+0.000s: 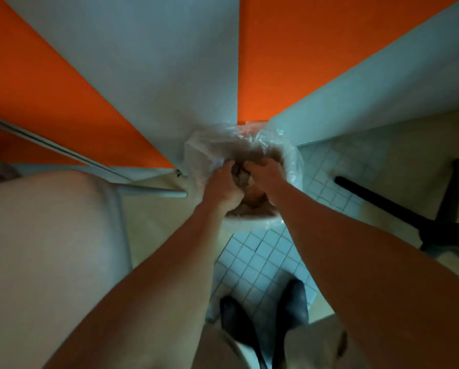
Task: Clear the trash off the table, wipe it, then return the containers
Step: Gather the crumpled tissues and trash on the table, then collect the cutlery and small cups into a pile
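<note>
A round bin lined with a clear plastic bag stands on the floor against the wall corner, below me. Both my hands reach down into its mouth. My left hand has its fingers curled round crumpled dark and brownish trash over the opening. My right hand also curls its fingers on that same wad from the right side. More brownish rubbish lies inside the bin under the hands. The image is blurred, so the exact grip is hard to make out.
A pale tabletop fills the left foreground, its metal leg beside the bin. Orange and white wall panels rise behind. A black chair base stands at right on the tiled floor. My dark shoes are below.
</note>
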Available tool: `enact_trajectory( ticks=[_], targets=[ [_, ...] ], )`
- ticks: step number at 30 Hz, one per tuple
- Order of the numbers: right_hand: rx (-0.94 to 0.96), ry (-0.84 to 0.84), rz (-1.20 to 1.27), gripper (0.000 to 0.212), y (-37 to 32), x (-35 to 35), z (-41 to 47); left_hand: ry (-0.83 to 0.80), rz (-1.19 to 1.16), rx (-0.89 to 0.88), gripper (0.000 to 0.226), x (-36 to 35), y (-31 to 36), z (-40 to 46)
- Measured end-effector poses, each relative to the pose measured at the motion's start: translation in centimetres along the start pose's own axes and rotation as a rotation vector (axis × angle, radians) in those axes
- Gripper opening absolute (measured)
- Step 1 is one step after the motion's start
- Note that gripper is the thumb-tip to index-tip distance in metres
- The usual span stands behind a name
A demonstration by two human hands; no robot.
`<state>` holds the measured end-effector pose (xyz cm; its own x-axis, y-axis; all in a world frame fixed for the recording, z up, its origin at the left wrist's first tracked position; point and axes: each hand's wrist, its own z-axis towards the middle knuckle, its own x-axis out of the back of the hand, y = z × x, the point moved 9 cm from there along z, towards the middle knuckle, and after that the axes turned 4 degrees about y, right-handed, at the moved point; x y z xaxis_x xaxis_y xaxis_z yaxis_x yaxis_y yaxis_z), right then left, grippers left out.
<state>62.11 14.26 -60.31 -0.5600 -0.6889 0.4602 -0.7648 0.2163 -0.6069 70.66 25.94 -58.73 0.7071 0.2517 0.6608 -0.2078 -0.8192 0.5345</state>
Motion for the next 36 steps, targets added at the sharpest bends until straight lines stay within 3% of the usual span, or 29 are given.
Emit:
enact_trajectory(
  ticks=[3,11,18,25,29,36],
  targets=[
    [0.088,-0.052,-0.088,0.034,-4.3,3.7,-8.6,0.019,0.013,-0.009,0.076,5.4,2.6,-7.3],
    [0.198,-0.147,-0.098,0.036,-13.2,17.7,-33.0,0.094,0.061,-0.202,0.064,18.9,14.9,-27.3],
    [0.290,0.019,0.035,0.033,-17.0,34.7,-45.8,0.175,0.053,-0.456,0.060,24.6,29.0,-39.2],
    [0.377,0.223,0.075,0.033,-13.5,49.6,-51.7,0.125,0.046,-0.624,0.059,21.8,41.0,-47.4],
    [0.409,0.354,0.096,0.035,-8.2,58.5,-54.0,0.080,0.009,-0.675,0.058,16.7,47.7,-53.1],
    [0.403,0.419,0.083,0.035,1.7,69.4,-57.0,0.042,0.059,-0.704,0.055,5.9,54.7,-61.2]
  ],
)
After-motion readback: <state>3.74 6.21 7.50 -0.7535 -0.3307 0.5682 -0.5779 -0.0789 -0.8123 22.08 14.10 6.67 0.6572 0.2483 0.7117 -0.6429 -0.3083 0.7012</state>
